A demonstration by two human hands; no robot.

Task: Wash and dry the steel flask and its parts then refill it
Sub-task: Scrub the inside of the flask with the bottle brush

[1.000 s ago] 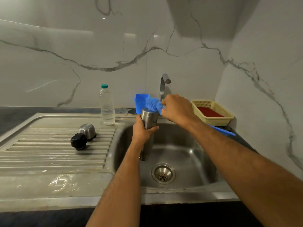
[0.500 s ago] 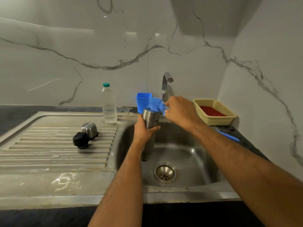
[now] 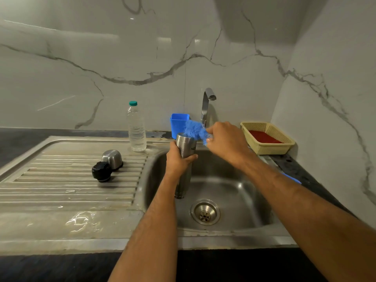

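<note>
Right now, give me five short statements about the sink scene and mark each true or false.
1. The left hand grips the flask over the sink. True.
2. The right hand holds a blue brush at the flask's mouth. True.
3. The black lid is screwed onto the flask. False: it lies on the drainboard.
4. The steel cup sits in the yellow basket. False: it is beside the black lid.
5. The plastic bottle has its green cap on. True.
</note>
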